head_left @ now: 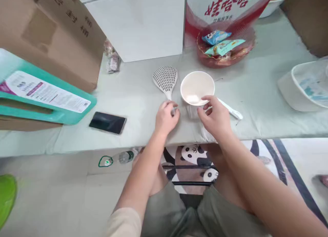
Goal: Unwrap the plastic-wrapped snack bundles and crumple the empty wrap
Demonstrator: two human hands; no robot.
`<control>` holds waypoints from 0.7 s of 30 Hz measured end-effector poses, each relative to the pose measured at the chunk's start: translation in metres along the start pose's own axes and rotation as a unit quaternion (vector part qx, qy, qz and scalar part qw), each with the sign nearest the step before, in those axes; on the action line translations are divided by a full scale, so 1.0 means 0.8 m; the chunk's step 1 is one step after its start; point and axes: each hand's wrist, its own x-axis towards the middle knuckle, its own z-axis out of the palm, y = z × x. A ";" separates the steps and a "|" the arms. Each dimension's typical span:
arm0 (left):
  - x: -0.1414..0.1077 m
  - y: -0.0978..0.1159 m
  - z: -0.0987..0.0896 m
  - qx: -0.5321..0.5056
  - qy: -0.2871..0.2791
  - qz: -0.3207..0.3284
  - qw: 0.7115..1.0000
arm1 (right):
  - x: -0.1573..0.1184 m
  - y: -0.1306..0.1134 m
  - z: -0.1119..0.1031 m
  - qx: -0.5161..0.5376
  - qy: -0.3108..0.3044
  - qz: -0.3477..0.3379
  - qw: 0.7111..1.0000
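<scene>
My left hand (166, 118) is curled around the handle of a pale skimmer (165, 79), whose perforated head lies on the table pointing away from me. To its right is a white bowl (196, 86), open side up, with a blurred, see-through shape below its near rim. My right hand (214, 114) has its index finger over the bowl's near right rim and its thumb just outside it. A white handle (232, 110) sticks out to the right from behind that hand; whether it belongs to the bowl or to a separate utensil is hidden.
A phone (108, 123) lies left on the cloth-covered table, near a teal jug (48, 92) and a cardboard box (51, 35). Behind the bowl stand a white box (143, 25) and a red basket (222, 61) of wrapped snacks. A white tub (292, 88) is at right.
</scene>
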 end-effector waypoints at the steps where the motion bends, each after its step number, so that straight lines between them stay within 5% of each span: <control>1: 0.001 0.004 0.000 0.011 -0.005 -0.006 1.000 | 0.001 0.000 0.002 0.008 0.002 -0.003 1.000; 8: 0.007 0.026 -0.004 -0.032 0.017 0.012 0.999 | 0.003 -0.003 0.021 0.113 0.019 -0.007 0.993; 11: 0.007 0.024 -0.009 -0.099 0.028 -0.028 0.994 | 0.000 0.000 0.029 0.143 -0.003 -0.020 0.990; 15: 0.005 0.022 -0.011 -0.223 0.026 -0.094 0.970 | 0.002 0.011 0.034 0.113 0.005 -0.051 0.992; 21: 0.014 0.024 0.002 -0.243 0.039 -0.035 0.969 | 0.013 0.018 0.036 0.050 0.046 -0.107 0.992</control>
